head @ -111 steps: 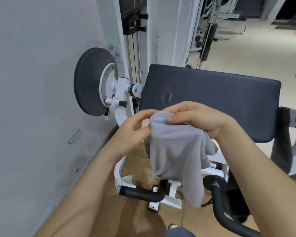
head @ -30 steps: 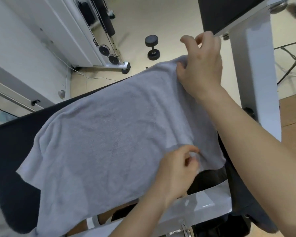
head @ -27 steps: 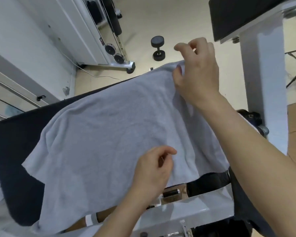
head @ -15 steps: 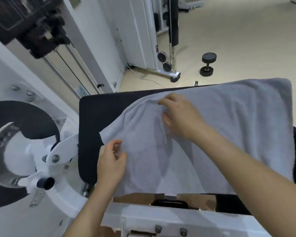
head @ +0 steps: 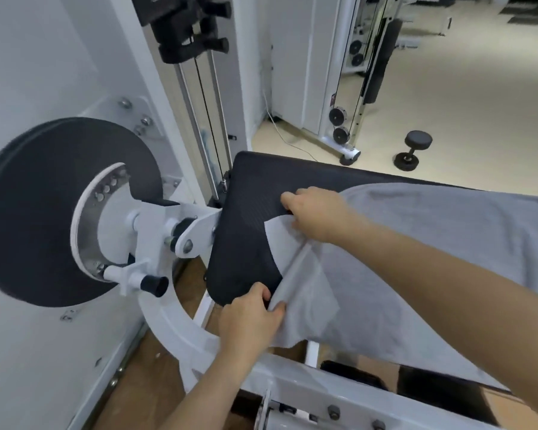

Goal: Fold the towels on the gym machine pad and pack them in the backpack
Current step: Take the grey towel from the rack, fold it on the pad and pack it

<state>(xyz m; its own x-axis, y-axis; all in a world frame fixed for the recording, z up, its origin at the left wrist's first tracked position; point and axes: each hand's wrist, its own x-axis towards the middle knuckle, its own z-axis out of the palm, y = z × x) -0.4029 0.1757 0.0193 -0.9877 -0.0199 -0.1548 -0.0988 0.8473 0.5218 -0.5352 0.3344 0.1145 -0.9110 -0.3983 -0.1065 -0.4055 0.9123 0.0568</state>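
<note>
The grey terry towel (head: 432, 249) lies spread across the black padded rectangular machine pad (head: 249, 212), covering its middle and right portion; the left end of the pad is bare. The left hand (head: 250, 321) pinches the towel's near-left corner between thumb and curled fingers, at the near edge of the pad. The right hand (head: 319, 212), fingers curled, grips the towel's left edge farther back on the pad. A taut ridge of fabric runs between the two hands. A black round disc (head: 38, 212) sits left of the pad on the white steel frame (head: 174, 333). A black dumbbell (head: 413, 149) stands on the far floor.
</note>
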